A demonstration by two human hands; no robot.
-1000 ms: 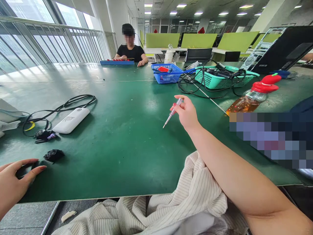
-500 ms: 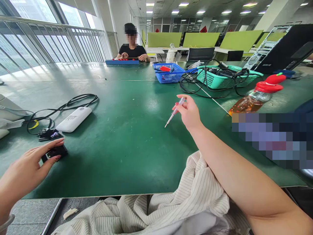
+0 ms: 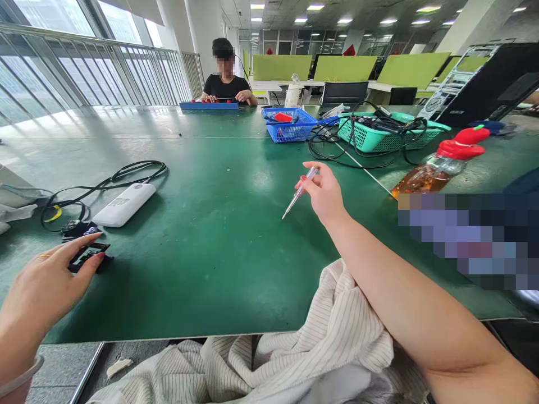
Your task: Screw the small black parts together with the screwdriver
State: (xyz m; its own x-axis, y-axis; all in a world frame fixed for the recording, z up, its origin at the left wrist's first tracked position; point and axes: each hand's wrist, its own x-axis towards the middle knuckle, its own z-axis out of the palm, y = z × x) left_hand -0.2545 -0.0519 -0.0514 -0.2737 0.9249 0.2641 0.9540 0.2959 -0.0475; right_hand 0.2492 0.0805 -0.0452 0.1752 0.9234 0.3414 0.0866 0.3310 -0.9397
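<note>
My right hand [image 3: 324, 193] is raised over the green table [image 3: 219, 241] and pinches a clear-handled tester screwdriver [image 3: 298, 193], tip pointing down and left. At the left, my left hand [image 3: 46, 286] pinches a small black device [image 3: 88, 255] between thumb and fingers, tilting it up off the table. Just beyond it lies another small black part [image 3: 78, 229], a white power bank [image 3: 124, 205] and a looped black cable [image 3: 113, 179].
A bottle with a red cap [image 3: 438, 165] lies at the right by a blurred patch. A blue basket [image 3: 288, 126] and a teal basket with cables [image 3: 383, 134] stand further back. Another person [image 3: 225, 84] sits at the far end. Striped cloth [image 3: 295, 348] lies on my lap.
My left hand moved from the table's near-left edge up to the small black device, took hold of it and tilted it up. My right hand with the screwdriver stayed almost still.
</note>
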